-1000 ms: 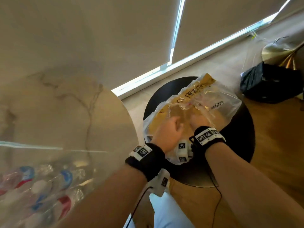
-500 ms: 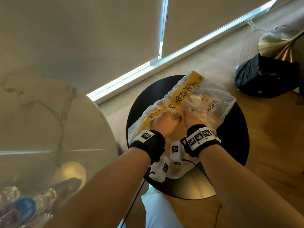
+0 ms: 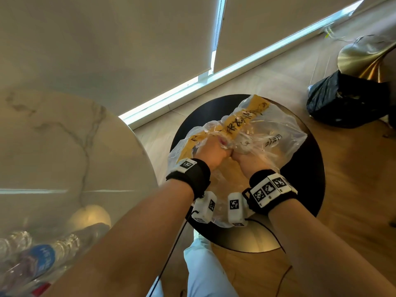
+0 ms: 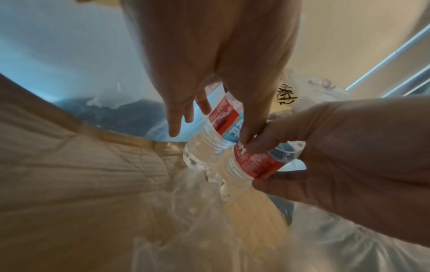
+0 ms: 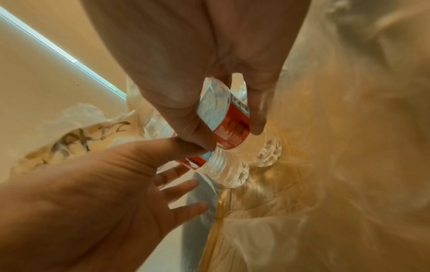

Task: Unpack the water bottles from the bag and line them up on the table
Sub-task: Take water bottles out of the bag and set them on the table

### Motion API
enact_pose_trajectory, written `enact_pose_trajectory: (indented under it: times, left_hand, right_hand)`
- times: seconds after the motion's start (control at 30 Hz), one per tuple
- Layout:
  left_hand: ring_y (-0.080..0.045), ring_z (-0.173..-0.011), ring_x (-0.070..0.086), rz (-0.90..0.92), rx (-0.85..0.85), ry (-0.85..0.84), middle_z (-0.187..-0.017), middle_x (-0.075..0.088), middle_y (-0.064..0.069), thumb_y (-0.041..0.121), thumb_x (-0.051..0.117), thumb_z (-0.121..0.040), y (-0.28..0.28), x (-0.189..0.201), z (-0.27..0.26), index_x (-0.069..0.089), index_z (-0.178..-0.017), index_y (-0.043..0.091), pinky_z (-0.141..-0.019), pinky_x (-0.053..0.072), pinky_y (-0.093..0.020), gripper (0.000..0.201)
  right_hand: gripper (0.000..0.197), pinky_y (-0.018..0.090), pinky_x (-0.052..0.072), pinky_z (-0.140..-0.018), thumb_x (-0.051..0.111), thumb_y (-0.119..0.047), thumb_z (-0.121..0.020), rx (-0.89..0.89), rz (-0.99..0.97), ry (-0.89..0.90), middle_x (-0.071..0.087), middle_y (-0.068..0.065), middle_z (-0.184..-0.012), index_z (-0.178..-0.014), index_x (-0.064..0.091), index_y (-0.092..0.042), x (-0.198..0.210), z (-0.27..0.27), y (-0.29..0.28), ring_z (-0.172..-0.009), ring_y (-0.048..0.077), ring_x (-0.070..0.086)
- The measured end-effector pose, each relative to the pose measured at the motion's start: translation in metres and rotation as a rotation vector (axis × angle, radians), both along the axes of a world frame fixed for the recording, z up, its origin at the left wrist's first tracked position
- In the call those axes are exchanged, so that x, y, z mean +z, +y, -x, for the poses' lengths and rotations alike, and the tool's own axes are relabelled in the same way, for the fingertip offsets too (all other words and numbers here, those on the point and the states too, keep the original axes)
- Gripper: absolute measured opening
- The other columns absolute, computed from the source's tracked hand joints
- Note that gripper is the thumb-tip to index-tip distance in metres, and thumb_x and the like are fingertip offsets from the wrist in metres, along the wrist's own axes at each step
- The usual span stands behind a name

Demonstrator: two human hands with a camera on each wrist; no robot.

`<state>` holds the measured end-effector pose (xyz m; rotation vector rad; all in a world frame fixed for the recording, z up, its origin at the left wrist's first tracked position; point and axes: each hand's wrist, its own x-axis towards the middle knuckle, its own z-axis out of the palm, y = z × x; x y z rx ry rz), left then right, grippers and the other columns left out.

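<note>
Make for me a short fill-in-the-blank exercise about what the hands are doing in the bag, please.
1. Inside the clear bag, the left hand and the right hand together grip ___ bottles.
2. The bag rests on a round stool whose colour is ___.
3. The left hand's bottle and the right hand's bottle each bear a label that is blue and ___.

Missing words: two; black; red

Bare forearms, no sleeves. Black wristband (image 3: pixel 194 174) on left wrist, black wristband (image 3: pixel 272 192) on right, each with white blocks printed with black square tags. White camera pods (image 3: pixel 235 207) hang under both wrists, thin black cable (image 3: pixel 171 251) trailing down. Light blue trousers (image 3: pixel 205 273).
</note>
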<state>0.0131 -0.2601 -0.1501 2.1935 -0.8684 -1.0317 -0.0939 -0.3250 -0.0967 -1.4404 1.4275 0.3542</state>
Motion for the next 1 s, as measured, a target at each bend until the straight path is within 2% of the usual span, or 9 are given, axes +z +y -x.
enact_pose_trajectory:
  times: [0.2,0.3,0.4,0.5,0.63,0.7,0.77,0.83,1.0]
  left_hand:
    - [-0.006,-0.069,0.052,-0.105,-0.107,-0.051,-0.082,0.061,0.005,0.030,0.072,-0.088,0.027,0.011,0.002,0.072,-0.094,0.015,-0.067,0.046,-0.019,0.016]
    - [-0.008,-0.082,0.061,-0.147,-0.108,-0.040,-0.092,0.066,0.007,0.042,0.078,-0.073,0.037,0.014,0.007,0.070,-0.099,0.025,-0.083,0.057,-0.033,0.032]
    - [-0.015,-0.088,0.066,-0.153,-0.119,0.010,-0.095,0.067,0.005,0.053,0.068,-0.063,0.037,0.010,0.010,0.068,-0.097,0.024,-0.086,0.058,-0.040,0.044]
    - [-0.012,-0.080,0.061,-0.212,-0.185,-0.050,-0.087,0.061,0.004,0.042,0.073,-0.075,0.046,0.034,0.009,0.060,-0.087,0.023,-0.078,0.055,-0.030,0.026]
    - [-0.020,-0.090,0.060,-0.223,-0.285,-0.247,-0.101,0.057,0.005,0.047,0.071,-0.073,0.057,0.045,0.012,0.056,-0.104,0.029,-0.084,0.055,-0.041,0.039]
    - [-0.023,-0.094,0.062,-0.227,-0.378,-0.296,-0.106,0.059,0.003,0.041,0.073,-0.076,0.061,0.057,0.017,0.058,-0.110,0.027,-0.087,0.055,-0.044,0.039]
    - [-0.024,-0.098,0.064,-0.218,-0.453,-0.285,-0.109,0.063,-0.001,0.032,0.076,-0.080,0.061,0.065,0.016,0.062,-0.114,0.023,-0.091,0.054,-0.042,0.038]
    - [-0.023,-0.098,0.065,-0.229,-0.460,-0.223,-0.108,0.066,-0.001,0.023,0.079,-0.079,0.072,0.080,0.007,0.063,-0.118,0.022,-0.092,0.053,-0.040,0.042]
    - [-0.022,-0.124,0.052,-0.081,-0.461,-0.088,-0.135,0.057,-0.004,0.021,0.081,-0.081,0.075,0.098,0.002,0.052,-0.135,0.021,-0.113,0.038,-0.041,0.062]
  right_hand:
    - [0.043,0.035,0.041,-0.093,0.062,-0.023,-0.093,0.207,0.032,0.057,0.059,0.012,-0.129,-0.131,0.057,-0.003,0.008,0.013,0.014,-0.119,0.032,0.055]
    - [0.039,0.039,0.047,-0.095,0.071,-0.028,-0.083,0.333,0.081,0.032,0.066,0.006,-0.114,-0.119,0.067,-0.013,0.012,0.016,0.015,-0.099,0.020,0.059]
    - [0.058,0.049,0.049,-0.100,0.077,-0.032,-0.061,0.282,-0.060,0.022,0.066,0.019,-0.122,-0.112,0.068,-0.005,-0.011,0.027,0.004,-0.115,0.035,0.062]
    - [0.020,0.046,0.050,-0.100,0.079,-0.019,-0.074,0.259,-0.141,0.004,0.067,0.018,-0.114,-0.088,0.064,-0.015,-0.001,0.028,0.011,-0.108,0.033,0.064]
    - [0.017,0.026,0.055,-0.078,0.070,-0.003,-0.086,0.175,-0.214,-0.065,0.063,0.007,-0.094,-0.081,0.060,-0.015,0.003,0.034,0.009,-0.081,0.015,0.062]
    - [0.013,0.030,0.056,-0.085,0.071,-0.005,-0.085,0.138,-0.194,-0.087,0.065,0.011,-0.102,-0.081,0.063,-0.015,0.008,0.033,0.006,-0.086,0.018,0.064]
    - [0.013,0.041,0.052,-0.096,0.075,-0.019,-0.080,0.287,-0.048,-0.085,0.065,0.007,-0.105,-0.078,0.063,-0.023,0.013,0.030,0.004,-0.097,0.023,0.064]
    - [0.014,0.045,0.051,-0.093,0.074,-0.030,-0.073,0.534,0.082,-0.097,0.067,-0.003,-0.104,-0.084,0.065,-0.032,0.032,0.014,0.012,-0.100,0.023,0.064]
    - [0.044,0.032,0.039,-0.100,0.079,-0.021,-0.073,0.893,0.343,-0.156,0.059,-0.015,-0.112,-0.113,0.063,-0.032,0.044,0.009,0.000,-0.106,0.011,0.053]
